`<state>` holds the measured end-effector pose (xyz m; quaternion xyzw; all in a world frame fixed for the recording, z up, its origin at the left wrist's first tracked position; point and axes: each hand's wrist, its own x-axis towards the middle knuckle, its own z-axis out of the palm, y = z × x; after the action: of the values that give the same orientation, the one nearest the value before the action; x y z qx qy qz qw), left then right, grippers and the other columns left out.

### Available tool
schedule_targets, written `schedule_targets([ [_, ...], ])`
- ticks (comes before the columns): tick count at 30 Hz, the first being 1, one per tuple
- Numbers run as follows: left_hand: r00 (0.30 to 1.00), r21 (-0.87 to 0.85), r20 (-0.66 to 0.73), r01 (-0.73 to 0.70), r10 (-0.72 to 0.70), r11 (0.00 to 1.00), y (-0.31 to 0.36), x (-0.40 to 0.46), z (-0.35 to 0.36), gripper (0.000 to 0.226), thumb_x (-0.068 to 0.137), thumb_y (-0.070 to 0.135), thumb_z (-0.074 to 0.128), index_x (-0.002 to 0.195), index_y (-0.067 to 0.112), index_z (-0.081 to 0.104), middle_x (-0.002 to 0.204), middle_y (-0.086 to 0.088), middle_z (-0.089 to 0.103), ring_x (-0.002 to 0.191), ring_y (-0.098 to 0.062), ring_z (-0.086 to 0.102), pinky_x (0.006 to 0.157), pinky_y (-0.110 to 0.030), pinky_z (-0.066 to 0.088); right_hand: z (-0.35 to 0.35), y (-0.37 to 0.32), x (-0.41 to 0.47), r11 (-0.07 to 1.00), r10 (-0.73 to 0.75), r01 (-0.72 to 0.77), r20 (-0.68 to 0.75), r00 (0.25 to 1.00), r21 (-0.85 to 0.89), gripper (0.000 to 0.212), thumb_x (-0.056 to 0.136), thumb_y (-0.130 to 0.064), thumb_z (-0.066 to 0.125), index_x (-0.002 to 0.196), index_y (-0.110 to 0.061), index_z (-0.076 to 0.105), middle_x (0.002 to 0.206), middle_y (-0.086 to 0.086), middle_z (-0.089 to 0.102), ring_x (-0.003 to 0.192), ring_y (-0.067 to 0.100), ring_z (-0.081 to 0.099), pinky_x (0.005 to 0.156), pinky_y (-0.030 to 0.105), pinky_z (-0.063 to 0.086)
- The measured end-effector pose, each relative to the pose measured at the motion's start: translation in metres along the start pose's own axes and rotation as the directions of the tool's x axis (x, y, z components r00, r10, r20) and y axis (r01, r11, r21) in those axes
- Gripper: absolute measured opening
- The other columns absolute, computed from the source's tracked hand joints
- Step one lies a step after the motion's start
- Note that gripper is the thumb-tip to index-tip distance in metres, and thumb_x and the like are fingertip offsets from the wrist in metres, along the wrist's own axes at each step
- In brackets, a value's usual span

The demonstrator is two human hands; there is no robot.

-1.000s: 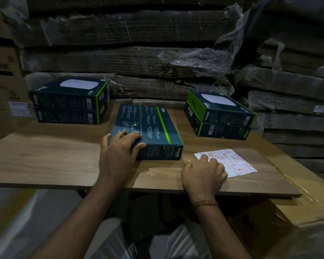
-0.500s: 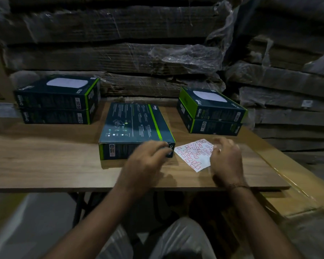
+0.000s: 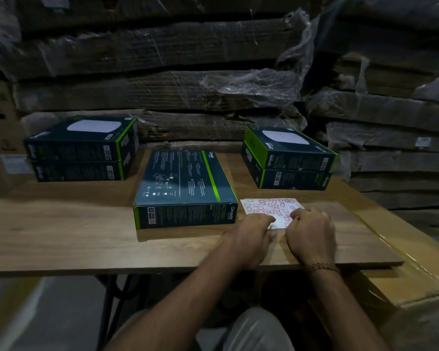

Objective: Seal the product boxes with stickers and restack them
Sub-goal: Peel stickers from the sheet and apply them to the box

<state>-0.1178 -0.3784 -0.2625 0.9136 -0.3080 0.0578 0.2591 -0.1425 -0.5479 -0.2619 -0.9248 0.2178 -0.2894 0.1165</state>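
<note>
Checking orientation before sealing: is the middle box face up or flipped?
Flipped. The middle box lies flat on the table with its printed spec side up; both side stacks show the white device picture on top.

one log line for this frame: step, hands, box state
step: picking sticker | left hand: on sticker sheet | right hand: on sheet, grip unclear | centre box: flat, untouched | stacks: left stack, right stack
</note>
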Motion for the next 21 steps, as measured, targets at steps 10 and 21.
schedule_targets([
  [10,0.993,-0.141,-0.104,0.048,-0.063,0.989,-0.008,-0.003,-0.002,0.039,0.107,0.023,0.056,0.144,0.034,0.055,0.142,0.007,0.065,0.129,-0.020,0.061,0.107,-0.043,0.053,-0.004,-0.003,-0.003,0.998,-0.007,0.010,-0.045,0.999,0.064,0.049,0.090,0.005,0.058,0.128,-0.021,0.075,0.118,0.003,0.067,0.111,0.023,0.054,0.094,0.039,0.051],
  [21,0.988,-0.181,-0.141,0.041,-0.067,0.983,-0.010,-0.004,-0.003,0.070,0.092,0.032,0.074,0.156,0.028,0.047,0.143,0.004,0.064,0.129,-0.019,0.061,0.111,-0.041,0.050,-0.002,0.000,0.000,0.983,-0.101,0.098,0.016,0.995,0.153,0.040,0.097,-0.002,0.057,0.123,-0.025,0.076,0.116,-0.001,0.068,0.112,0.021,0.053,0.091,0.044,0.055],
])
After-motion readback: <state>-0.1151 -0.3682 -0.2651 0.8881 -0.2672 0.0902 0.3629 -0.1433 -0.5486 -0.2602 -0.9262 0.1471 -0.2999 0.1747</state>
